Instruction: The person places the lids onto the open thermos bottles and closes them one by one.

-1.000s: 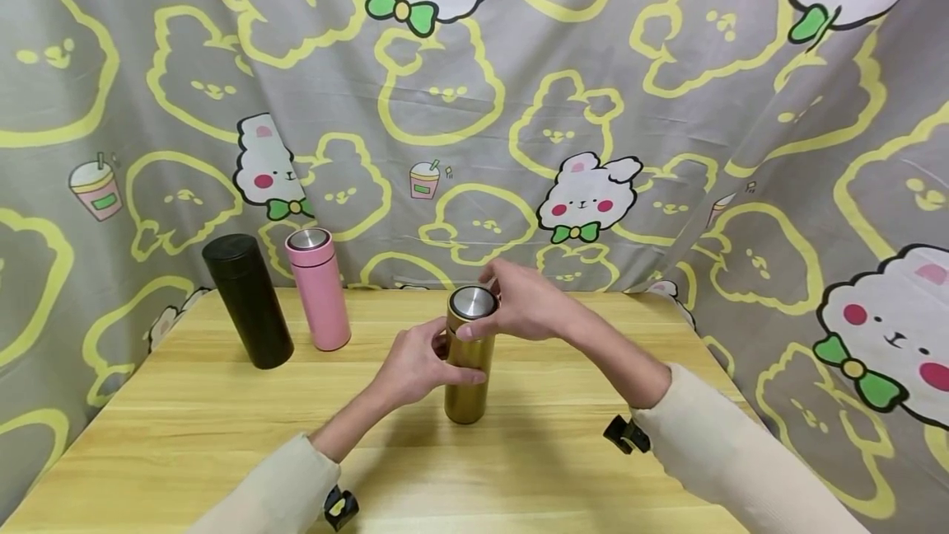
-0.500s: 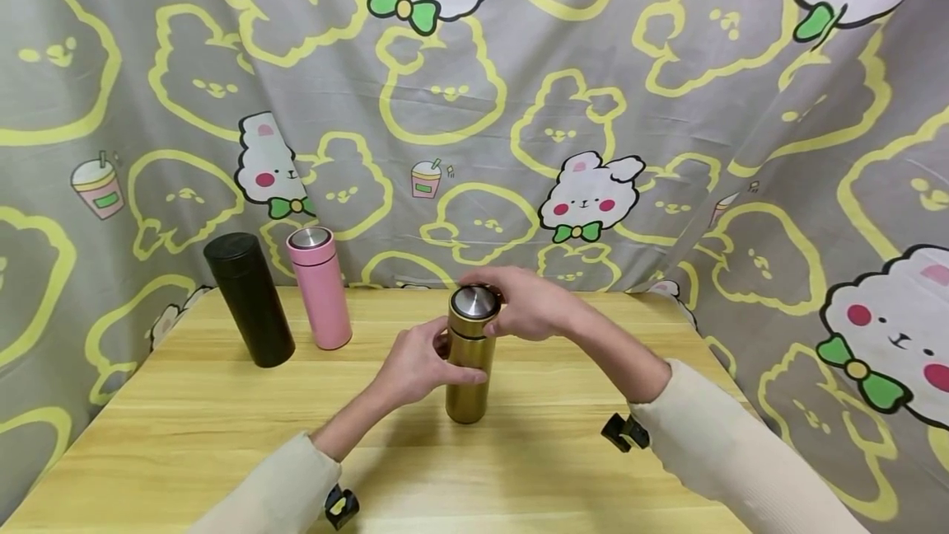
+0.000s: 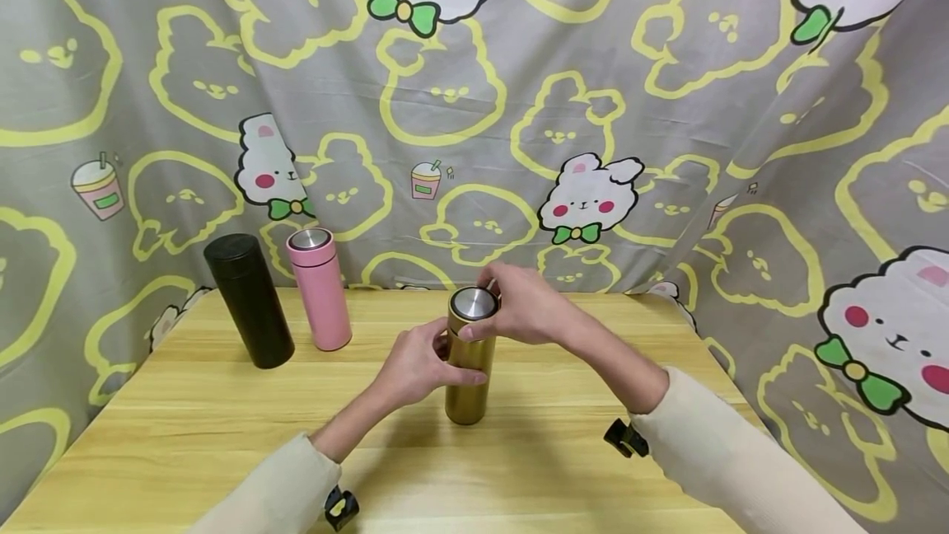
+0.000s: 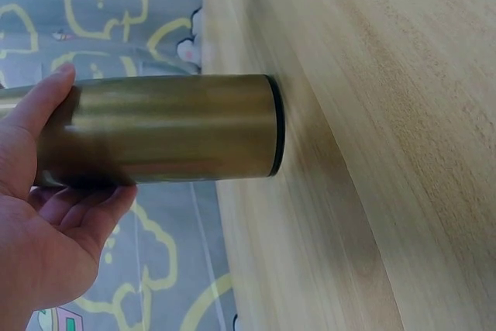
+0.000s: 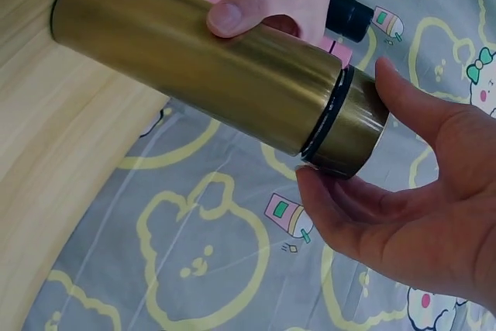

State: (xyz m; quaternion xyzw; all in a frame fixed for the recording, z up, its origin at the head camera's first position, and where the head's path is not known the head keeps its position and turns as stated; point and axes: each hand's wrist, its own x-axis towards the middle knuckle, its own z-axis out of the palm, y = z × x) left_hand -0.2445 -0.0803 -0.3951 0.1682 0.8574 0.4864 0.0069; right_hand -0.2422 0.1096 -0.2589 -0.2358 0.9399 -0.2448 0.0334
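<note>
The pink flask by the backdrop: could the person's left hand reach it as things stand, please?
Probably yes, once it lets go. The left hand grips the gold flask, so it is occupied. The pink flask stands to its left with bare table between; the black flask stands further left, out of the path.

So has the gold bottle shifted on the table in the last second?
No. The gold bottle stands on the same spot of the table, equally far right of the pink bottle; only the right hand on its lid shifted.

Right hand regripped on gold lid.
</note>
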